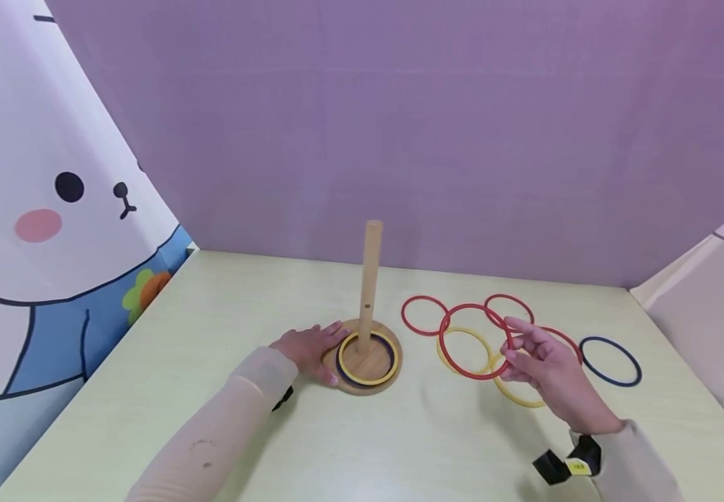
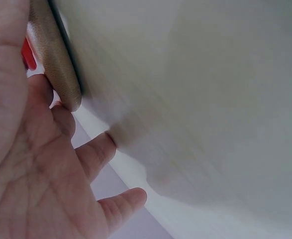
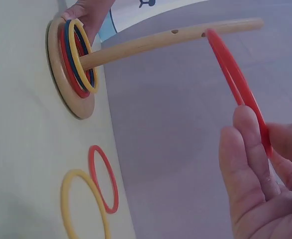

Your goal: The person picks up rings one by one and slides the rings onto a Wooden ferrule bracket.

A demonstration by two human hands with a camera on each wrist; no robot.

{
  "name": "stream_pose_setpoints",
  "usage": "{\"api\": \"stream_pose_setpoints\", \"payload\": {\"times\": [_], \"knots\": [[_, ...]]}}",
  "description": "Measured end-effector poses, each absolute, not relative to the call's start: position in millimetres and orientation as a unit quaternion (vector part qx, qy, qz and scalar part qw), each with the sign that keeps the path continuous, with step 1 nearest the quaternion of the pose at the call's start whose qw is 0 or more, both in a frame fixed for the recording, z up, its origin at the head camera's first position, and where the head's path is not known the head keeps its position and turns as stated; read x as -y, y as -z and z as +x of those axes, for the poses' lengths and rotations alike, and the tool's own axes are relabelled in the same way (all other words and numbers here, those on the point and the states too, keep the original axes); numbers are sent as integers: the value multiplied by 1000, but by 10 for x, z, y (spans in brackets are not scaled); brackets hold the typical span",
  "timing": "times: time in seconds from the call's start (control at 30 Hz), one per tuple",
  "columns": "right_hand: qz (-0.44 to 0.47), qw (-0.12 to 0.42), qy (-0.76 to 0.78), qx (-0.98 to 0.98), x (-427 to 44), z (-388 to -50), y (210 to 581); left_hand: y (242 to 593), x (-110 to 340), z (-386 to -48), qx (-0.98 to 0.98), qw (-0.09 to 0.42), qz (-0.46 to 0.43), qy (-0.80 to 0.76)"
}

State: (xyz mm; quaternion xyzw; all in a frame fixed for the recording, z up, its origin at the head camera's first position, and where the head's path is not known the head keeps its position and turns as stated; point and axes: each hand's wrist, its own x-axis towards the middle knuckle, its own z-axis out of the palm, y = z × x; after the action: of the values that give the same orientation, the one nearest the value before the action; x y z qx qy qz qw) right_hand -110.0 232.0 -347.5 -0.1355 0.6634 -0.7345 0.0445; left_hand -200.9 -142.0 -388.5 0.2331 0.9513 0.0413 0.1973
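My right hand (image 1: 543, 366) pinches a red ring (image 1: 476, 376) between thumb and fingers, raised above the table. In the right wrist view, this ring (image 3: 243, 79) is seen nearly edge-on, in line with the upper part of a wooden peg (image 3: 136, 48). The peg (image 1: 371, 272) stands upright on a round wooden base (image 1: 364, 390). Around its foot lie stacked rings: a yellow ring (image 3: 74, 47) on top, with blue and red below. My left hand (image 1: 311, 352) rests at the base's left edge, fingers extended. In the left wrist view those fingers spread beside the rim (image 2: 61, 64).
Right of the base lie loose rings: a red ring (image 1: 424, 298) and another red ring (image 1: 509, 296) at the back, a yellow ring (image 1: 462, 330), a yellow ring (image 1: 518, 402) partly under my right hand, and a blue ring (image 1: 619, 383). A purple backdrop (image 1: 336, 139) borders the table's far edge.
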Motion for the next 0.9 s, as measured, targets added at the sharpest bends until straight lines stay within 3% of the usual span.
{"api": "stream_pose_setpoints", "payload": {"times": [0.9], "knots": [[-107, 63, 724, -679, -1953, -1550, 2722, 3827, 1299, -1957, -950, 193, 242, -32]]}}
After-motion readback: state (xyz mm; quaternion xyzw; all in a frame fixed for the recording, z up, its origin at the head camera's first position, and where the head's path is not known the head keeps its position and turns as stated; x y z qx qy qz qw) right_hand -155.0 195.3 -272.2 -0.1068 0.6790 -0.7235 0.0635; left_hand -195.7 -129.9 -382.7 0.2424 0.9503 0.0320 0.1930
